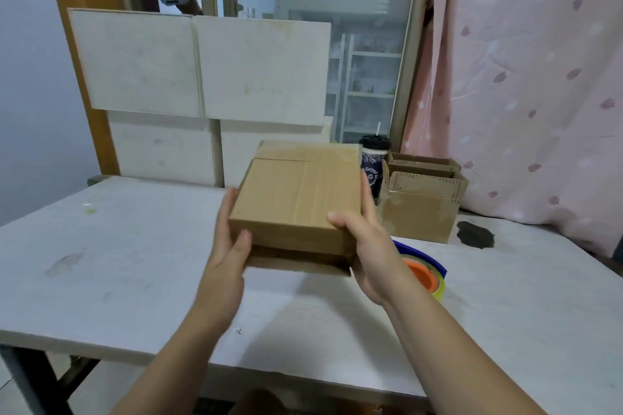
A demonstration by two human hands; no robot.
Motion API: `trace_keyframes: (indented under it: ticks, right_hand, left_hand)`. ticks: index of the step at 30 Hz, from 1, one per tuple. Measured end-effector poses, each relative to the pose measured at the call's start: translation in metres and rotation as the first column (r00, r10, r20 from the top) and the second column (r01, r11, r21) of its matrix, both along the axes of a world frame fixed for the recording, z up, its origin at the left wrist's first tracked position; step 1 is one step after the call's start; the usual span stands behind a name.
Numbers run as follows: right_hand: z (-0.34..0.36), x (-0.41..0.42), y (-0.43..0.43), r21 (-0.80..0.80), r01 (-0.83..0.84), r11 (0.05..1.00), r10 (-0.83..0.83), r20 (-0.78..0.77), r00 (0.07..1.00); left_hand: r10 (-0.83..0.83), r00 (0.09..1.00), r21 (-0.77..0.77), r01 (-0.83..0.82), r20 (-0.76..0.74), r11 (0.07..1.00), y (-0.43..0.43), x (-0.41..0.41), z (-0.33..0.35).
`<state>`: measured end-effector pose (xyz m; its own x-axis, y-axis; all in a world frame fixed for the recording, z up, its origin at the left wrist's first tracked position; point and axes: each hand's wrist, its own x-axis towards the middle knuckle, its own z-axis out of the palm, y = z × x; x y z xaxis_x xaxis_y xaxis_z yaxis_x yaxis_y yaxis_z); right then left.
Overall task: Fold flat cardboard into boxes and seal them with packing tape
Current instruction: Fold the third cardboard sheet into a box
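Note:
A brown cardboard box (296, 199) is held above the white table (135, 263), its closed top face toward me with a strip of clear tape running along it. My left hand (229, 246) grips its left near corner, thumb on the front side and fingers up the left side. My right hand (367, 246) grips the right near corner, thumb on top and fingers along the right side. A flap hangs under the box's front edge. A tape dispenser (424, 273) with blue, orange and yellow-green parts lies on the table behind my right wrist, partly hidden.
Open cardboard boxes (421, 209) stand at the back right beside a dark cup with a straw (372, 162). White panels (202, 67) lean behind the table. A pink curtain (532, 77) hangs at the right. A dark stain (475, 234) marks the table.

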<state>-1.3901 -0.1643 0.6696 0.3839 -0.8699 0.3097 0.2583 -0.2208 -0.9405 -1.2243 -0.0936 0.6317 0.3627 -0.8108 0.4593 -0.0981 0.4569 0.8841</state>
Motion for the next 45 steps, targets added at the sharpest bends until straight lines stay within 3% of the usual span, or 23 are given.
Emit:
trace_keyframes:
  ticks: [3, 6, 9, 18, 21, 23, 26, 28, 33, 40, 45]
  right_hand:
    - [-0.027, -0.007, 0.005, -0.173, 0.065, 0.983, -0.077, -0.061, 0.995]
    - [-0.050, -0.014, 0.010, -0.167, 0.076, 0.983, -0.099, -0.137, 0.986]
    - [-0.058, -0.025, 0.008, -0.142, 0.058, 0.988, -0.086, -0.199, 0.976]
    - [-0.074, -0.049, -0.002, -0.133, -0.005, 0.991, -0.063, -0.503, 0.862]
    - [-0.073, -0.057, -0.003, -0.113, -0.040, 0.993, -0.028, -0.544, 0.839]
    - [-0.074, -0.060, -0.003, -0.151, -0.047, 0.987, -0.049, -0.573, 0.818]
    - [-0.077, -0.058, -0.002, -0.177, -0.057, 0.983, -0.063, -0.605, 0.794]
    - [-0.078, -0.057, -0.001, -0.187, -0.053, 0.981, -0.074, -0.610, 0.789]
    - [-0.079, -0.054, 0.002, -0.216, -0.043, 0.975, -0.089, -0.565, 0.820]
    - [-0.057, -0.047, 0.006, -0.433, 0.205, 0.878, -0.346, -0.278, 0.896]
    - [-0.057, -0.038, -0.001, -0.504, 0.135, 0.853, -0.357, -0.375, 0.856]
  left_hand:
    - [0.004, 0.959, 0.067, 0.016, -0.283, 0.998, -0.008, -0.026, -0.015]
    - [0.043, 0.846, 0.122, 0.026, -0.531, 0.992, -0.019, -0.036, -0.011]
    - [0.106, 0.810, 0.252, 0.053, -0.576, 0.966, -0.027, -0.034, -0.014]
    - [0.149, 0.859, 0.400, 0.070, -0.490, 0.914, -0.017, -0.027, -0.032]
    - [0.158, 0.951, 0.448, -0.024, -0.264, 0.894, -0.013, -0.020, -0.033]
    - [0.218, 0.972, 0.344, -0.177, -0.085, 0.922, -0.009, -0.017, -0.029]
    - [0.228, 0.972, 0.078, -0.224, -0.052, 0.972, 0.002, -0.020, -0.013]
    - [0.176, 0.984, 0.000, -0.176, 0.037, 0.984, 0.006, -0.028, -0.003]
    - [0.213, 0.974, 0.049, -0.216, 0.073, 0.975, 0.003, -0.031, -0.006]
    - [0.250, 0.918, -0.012, -0.260, 0.309, 0.966, 0.001, -0.019, -0.020]
    - [0.128, 0.925, 0.053, -0.156, 0.357, 0.986, -0.002, -0.004, -0.017]
